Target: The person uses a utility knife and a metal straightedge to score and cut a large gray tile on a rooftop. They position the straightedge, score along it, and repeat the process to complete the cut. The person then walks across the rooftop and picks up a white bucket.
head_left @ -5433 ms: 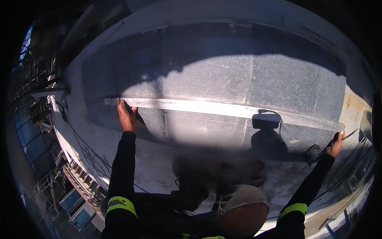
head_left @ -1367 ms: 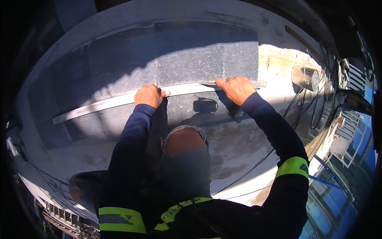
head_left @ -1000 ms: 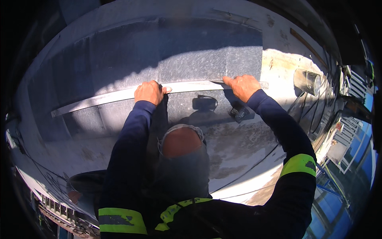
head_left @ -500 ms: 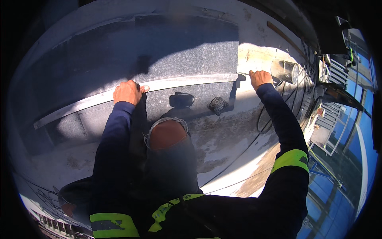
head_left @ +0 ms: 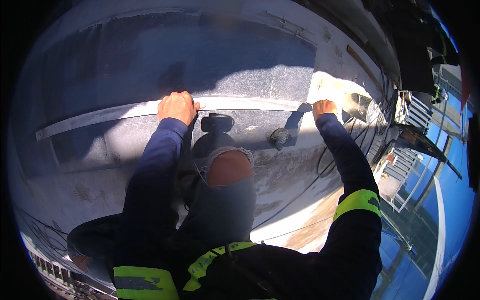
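Note:
A long, pale, flat bar (head_left: 240,103) lies across a grey sheet (head_left: 270,82) with a speckled, metal-like surface. My left hand (head_left: 178,107) is closed over the middle of the bar, its thumb pointing right along it. At the sheet's right edge, just past the bar's right end, my right hand (head_left: 325,107) is closed in a fist. Its fingers hide whatever they hold. On the sheet's near right corner rests a crumpled, shiny lump (head_left: 280,136), possibly wrapped in clear plastic.
A dirty cylindrical container (head_left: 361,107) lies right of my right hand, beside dark cables (head_left: 370,135). Farther back is a narrow wooden strip (head_left: 362,65). My knee, with a brownish patch (head_left: 230,169), is close to the sheet's near side. Slatted grey pieces (head_left: 400,167) stand at the far right.
My left hand has shifted right and slightly up in the picture, still on the bar. The right fist sits slightly lower; the thin piece that stuck out of it leftward no longer shows clearly.

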Action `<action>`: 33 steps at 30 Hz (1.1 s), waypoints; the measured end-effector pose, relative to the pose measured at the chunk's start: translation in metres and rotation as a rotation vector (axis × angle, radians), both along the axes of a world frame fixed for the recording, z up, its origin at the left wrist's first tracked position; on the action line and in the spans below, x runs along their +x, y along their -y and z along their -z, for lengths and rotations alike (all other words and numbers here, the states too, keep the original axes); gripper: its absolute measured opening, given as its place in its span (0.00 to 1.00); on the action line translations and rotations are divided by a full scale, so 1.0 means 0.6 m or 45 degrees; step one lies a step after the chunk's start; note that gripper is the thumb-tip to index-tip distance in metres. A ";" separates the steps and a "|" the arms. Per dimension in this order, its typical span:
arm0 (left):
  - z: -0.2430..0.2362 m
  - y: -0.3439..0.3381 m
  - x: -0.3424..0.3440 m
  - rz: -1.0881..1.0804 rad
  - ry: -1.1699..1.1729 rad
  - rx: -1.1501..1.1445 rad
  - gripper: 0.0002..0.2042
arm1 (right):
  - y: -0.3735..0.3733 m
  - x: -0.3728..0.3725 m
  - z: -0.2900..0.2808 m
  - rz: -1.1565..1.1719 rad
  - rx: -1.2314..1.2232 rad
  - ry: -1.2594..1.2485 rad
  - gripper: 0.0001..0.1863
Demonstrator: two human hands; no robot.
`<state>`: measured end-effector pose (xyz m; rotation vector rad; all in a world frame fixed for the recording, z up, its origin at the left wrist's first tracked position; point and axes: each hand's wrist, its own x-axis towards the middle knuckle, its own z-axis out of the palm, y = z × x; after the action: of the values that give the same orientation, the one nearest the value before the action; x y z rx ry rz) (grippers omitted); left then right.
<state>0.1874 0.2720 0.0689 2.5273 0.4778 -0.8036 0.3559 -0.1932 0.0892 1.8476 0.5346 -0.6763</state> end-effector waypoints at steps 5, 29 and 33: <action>-0.001 -0.011 0.000 -0.021 -0.018 -0.120 0.20 | -0.036 -0.016 0.000 -0.068 0.007 0.051 0.11; 0.049 0.000 -0.018 -0.070 0.236 -0.171 0.15 | -0.443 -0.121 -0.110 -0.094 0.604 -0.141 0.12; 0.027 -0.014 -0.009 -0.072 0.090 -0.218 0.19 | -0.250 -0.057 -0.124 0.286 0.431 0.107 0.19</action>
<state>0.1821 0.2803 0.0530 2.3651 0.4354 -0.7009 0.3216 -0.0432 0.1633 2.2680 0.4076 -0.6832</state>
